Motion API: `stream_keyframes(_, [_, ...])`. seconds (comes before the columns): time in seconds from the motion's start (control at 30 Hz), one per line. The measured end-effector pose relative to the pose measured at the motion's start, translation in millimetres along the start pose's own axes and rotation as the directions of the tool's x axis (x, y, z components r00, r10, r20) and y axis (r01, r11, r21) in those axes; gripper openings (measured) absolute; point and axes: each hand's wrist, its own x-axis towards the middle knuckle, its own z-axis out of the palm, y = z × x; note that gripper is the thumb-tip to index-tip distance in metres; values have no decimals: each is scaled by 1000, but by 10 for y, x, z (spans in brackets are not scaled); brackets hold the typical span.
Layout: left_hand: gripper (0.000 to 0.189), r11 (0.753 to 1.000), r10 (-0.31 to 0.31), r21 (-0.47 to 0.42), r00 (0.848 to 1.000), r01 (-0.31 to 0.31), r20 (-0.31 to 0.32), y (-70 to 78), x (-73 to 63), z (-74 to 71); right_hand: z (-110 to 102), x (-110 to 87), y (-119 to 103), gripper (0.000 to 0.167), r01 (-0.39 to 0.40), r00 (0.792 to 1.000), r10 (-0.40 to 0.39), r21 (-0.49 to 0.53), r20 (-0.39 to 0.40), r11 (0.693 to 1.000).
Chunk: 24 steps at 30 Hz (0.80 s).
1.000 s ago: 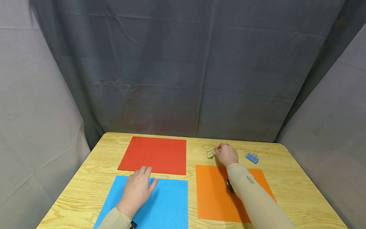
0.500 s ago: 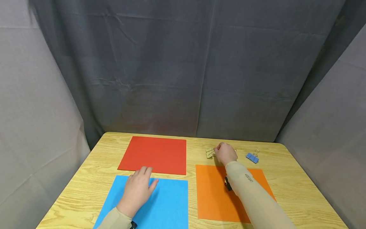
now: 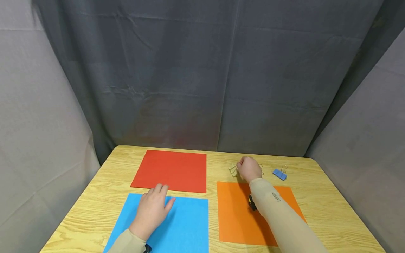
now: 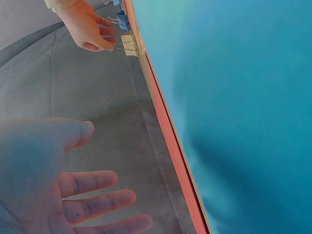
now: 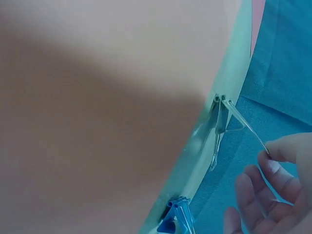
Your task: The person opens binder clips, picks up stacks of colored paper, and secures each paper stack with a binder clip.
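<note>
At the back right of the table, my right hand (image 3: 250,169) pinches a wire handle of a pale yellow binder clip (image 3: 233,171) between thumb and forefinger. The right wrist view shows the clip (image 5: 221,113) with one handle raised to the fingertips and the other hanging free. A blue binder clip (image 3: 280,174) lies to the right of that hand. Wire loops of another clip peek out behind the hand, its body hidden in the head view; the left wrist view shows it as blue (image 4: 123,20). My left hand (image 3: 150,214) hovers over the blue sheet (image 3: 190,225), fingers relaxed and holding nothing.
A red sheet (image 3: 174,170) lies at the back left, behind the blue one. The orange sheet (image 3: 234,218) lies under my right forearm. Grey curtains (image 3: 190,88) stand behind the wooden table (image 3: 335,211) and on both sides.
The yellow binder clip has turned slightly at my right fingertips. My right hand has shifted a little left and back; my left hand stays where it was.
</note>
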Motion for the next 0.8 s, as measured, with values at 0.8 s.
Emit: stream_keyframes(0.8, [42,1000,-6,13,999,6,44,12,-3,-38,75,-168,-132,15,362,882,-435,-330,-181,872])
